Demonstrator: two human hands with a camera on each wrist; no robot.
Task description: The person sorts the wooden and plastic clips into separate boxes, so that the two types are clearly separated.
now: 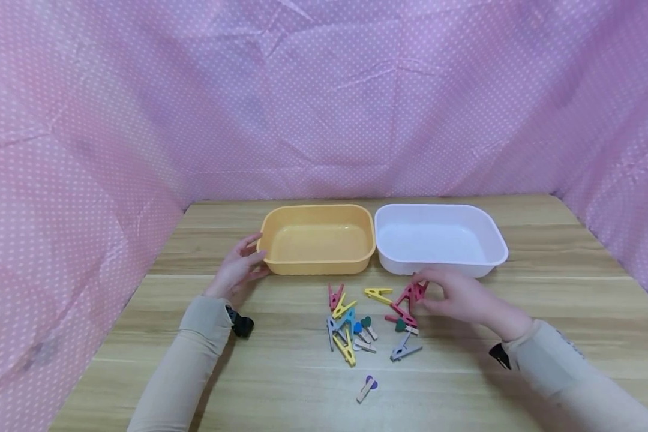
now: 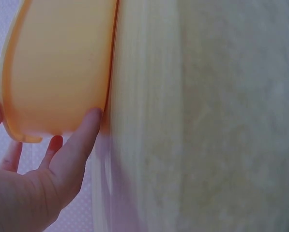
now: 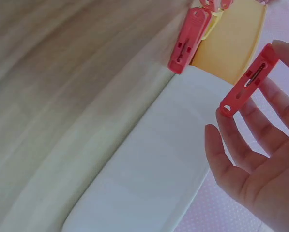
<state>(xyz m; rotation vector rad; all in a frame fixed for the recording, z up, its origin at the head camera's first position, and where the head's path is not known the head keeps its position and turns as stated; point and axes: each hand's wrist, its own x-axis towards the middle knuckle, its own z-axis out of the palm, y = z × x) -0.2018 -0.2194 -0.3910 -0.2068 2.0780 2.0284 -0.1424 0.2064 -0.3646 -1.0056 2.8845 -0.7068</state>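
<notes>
Right wrist view: right hand [image 3: 260,164] pinches a red clothespin [image 3: 248,81] (fingertip grip); left hand [image 1: 236,269] steadies the orange tub [image 1: 317,239], fingers loosely open. Likely sorting; next, carrying it over a tub.

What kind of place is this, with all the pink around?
Probably a small tabletop work booth, not a lived-in room: pink polka-dot cloth curtains a wooden table, which holds an orange plastic tub, a white plastic tub and small colourful clothespins.

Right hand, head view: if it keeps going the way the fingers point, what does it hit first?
The right hand, pinching a red clothespin, points left toward the yellow clothespin. That probably comes first, though depth is unclear and the hand may pass above it.
</notes>
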